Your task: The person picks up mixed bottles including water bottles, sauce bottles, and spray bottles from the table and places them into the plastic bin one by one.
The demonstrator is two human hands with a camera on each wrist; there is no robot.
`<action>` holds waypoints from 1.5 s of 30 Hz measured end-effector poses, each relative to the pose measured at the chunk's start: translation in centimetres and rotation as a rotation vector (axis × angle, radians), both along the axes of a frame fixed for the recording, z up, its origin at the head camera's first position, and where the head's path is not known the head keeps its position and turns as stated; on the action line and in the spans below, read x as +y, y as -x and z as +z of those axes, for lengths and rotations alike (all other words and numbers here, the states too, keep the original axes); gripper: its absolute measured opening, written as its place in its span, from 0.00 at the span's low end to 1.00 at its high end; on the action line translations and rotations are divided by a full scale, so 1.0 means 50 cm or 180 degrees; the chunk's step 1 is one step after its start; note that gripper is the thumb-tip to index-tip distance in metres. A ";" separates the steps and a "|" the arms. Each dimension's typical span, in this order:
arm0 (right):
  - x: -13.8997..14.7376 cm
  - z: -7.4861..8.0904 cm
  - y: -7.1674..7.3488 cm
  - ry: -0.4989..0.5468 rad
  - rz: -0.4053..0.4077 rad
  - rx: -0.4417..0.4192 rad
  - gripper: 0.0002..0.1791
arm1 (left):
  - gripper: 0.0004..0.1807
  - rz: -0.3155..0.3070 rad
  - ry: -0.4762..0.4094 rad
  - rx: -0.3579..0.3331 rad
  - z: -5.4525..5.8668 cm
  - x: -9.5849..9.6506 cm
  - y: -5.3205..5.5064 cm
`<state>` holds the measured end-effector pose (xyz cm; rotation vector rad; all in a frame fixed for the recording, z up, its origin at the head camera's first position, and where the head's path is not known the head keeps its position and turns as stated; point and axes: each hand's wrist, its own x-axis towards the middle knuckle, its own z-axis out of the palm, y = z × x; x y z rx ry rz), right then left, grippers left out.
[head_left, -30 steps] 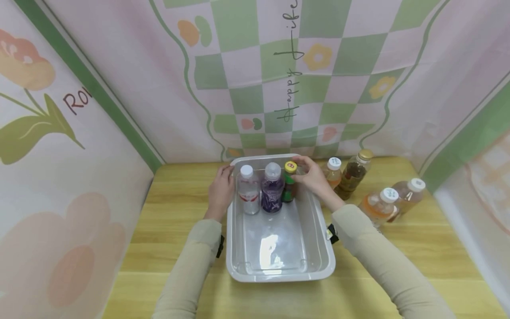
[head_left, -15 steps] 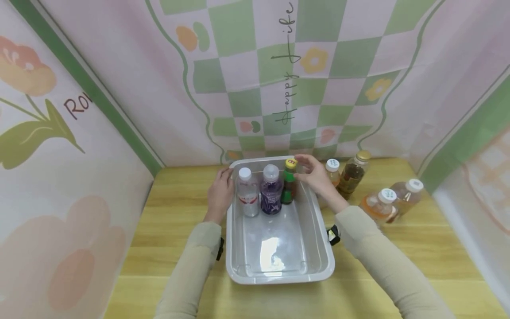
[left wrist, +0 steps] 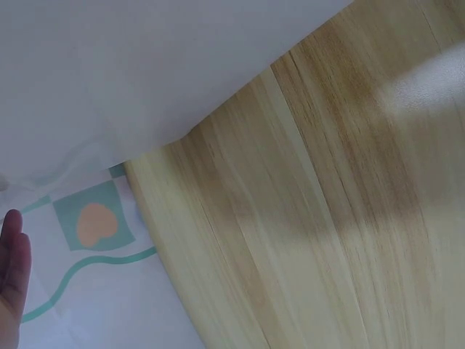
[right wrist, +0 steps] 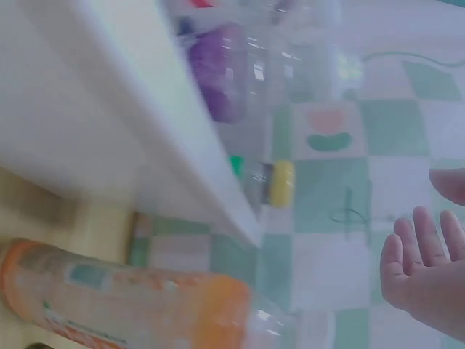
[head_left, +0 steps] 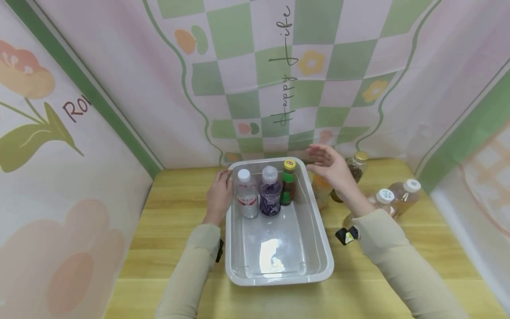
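Note:
Three bottles stand upright along the back of a grey plastic tub [head_left: 279, 281]: a clear one with a white cap [head_left: 247, 199], a purple one [head_left: 270, 197], and a small green-labelled glass bottle [head_left: 287, 184] with a yellow cap. At the tub's back left corner, my left hand [head_left: 219, 197] touches the outer side and rim; its fingers look straight in the left wrist view. My right hand [head_left: 336, 170] is raised beyond the right rim, fingers spread and holding nothing. Below it, partly hidden, stands an orange-labelled bottle [right wrist: 145, 298].
Right of the tub, a gold-capped bottle [head_left: 360, 157] and two white-capped bottles, one nearer [head_left: 385, 196] and one farther right [head_left: 410, 188], stand on the wooden table [head_left: 179, 190]. A patterned cloth wall [head_left: 275, 66] rises directly behind the table.
My right hand has left the yellow-capped bottle's side and moved right and up, off the tub. My left hand stays at the tub's left rim.

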<state>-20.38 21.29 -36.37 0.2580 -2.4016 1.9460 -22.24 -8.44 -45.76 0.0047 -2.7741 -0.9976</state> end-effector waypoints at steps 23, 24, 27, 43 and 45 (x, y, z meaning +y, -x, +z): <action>0.105 0.026 -0.007 0.0987 -0.0250 -0.0134 0.23 | 0.21 0.0003 0.0004 0.0074 -0.006 -0.002 0.002; 0.105 0.020 -0.004 0.0915 -0.0264 -0.0170 0.24 | 0.21 0.0003 0.0007 0.0077 -0.007 -0.002 0.002; 0.104 0.004 0.003 0.0587 -0.0317 -0.0217 0.25 | 0.21 0.0009 0.0007 0.0075 -0.008 -0.002 0.002; 0.077 -0.049 0.026 -0.0428 -0.0524 -0.0484 0.40 | 0.21 0.0016 -0.0013 0.0026 -0.011 -0.003 0.005; 0.074 -0.055 0.027 -0.0461 -0.0515 -0.0458 0.39 | 0.21 0.0016 -0.0005 0.0030 -0.012 -0.003 0.005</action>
